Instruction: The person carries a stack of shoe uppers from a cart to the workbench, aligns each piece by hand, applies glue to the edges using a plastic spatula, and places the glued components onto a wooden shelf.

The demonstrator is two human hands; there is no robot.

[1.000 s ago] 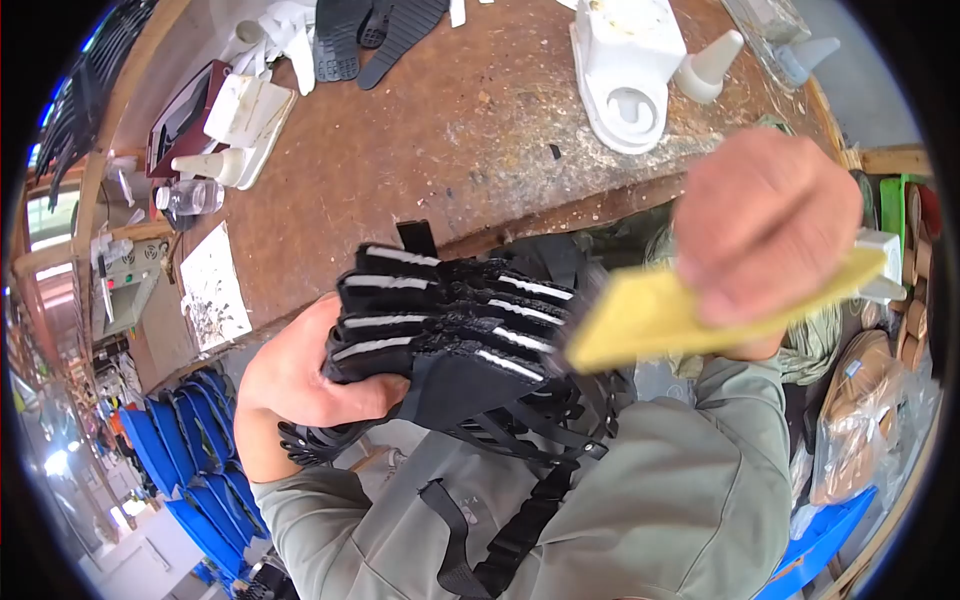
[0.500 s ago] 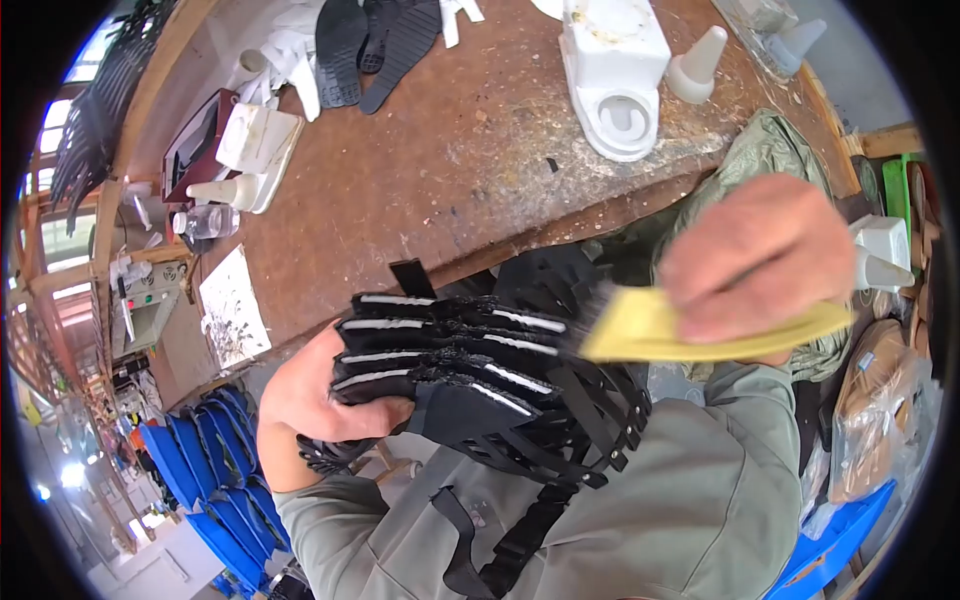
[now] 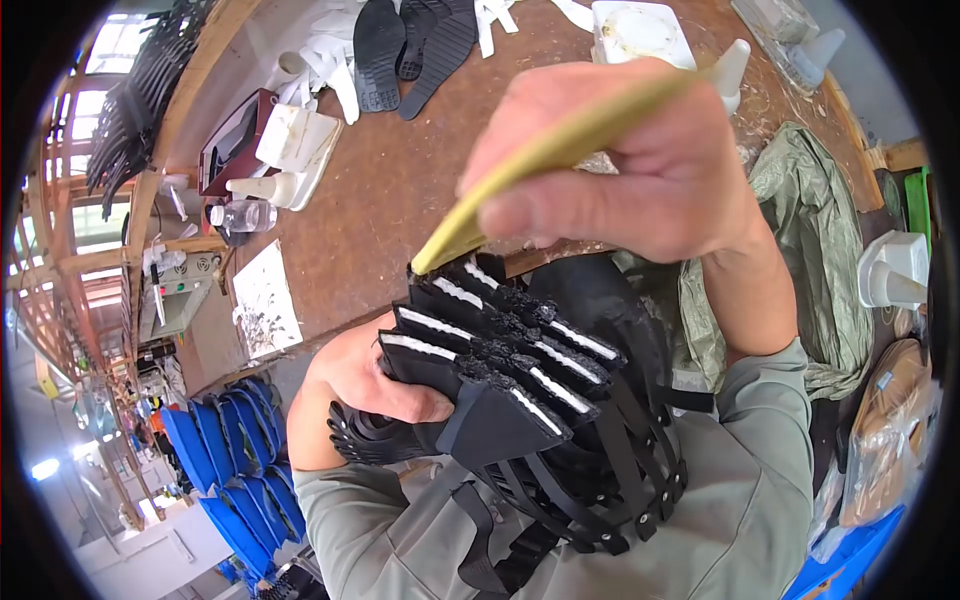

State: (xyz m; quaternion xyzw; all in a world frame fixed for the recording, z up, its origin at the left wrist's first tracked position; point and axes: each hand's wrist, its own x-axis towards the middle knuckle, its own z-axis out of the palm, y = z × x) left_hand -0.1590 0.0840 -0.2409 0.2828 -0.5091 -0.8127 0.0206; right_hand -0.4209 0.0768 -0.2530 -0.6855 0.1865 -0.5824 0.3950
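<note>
My left hand [image 3: 375,385] is wrapped round the left end of a bundle of black strap pieces [image 3: 510,410], thumb in front. White stripes run along their upper edges, with rough black fuzzy material between them. Above the bundle, my right hand [image 3: 620,165] pinches a flat yellow tool [image 3: 545,150] between thumb and fingers. The tool slants down to the left, and its dark tip is at the upper left end of the bundle. Black riveted straps [image 3: 620,470] hang from the bundle over my lap.
Beyond my hands is a brown worktable [image 3: 370,190] with black soles [image 3: 380,55], white strips, a white holder with a cone [image 3: 290,165], a plastic bottle [image 3: 245,216] and a stained paper sheet [image 3: 266,300]. Greenish cloth [image 3: 810,260] hangs at right; blue pieces [image 3: 240,430] stand lower left.
My right hand has swung left and up with the yellow tool, from the bundle's right side to its upper left end. The bundle and my left hand sit farther right and lower in view.
</note>
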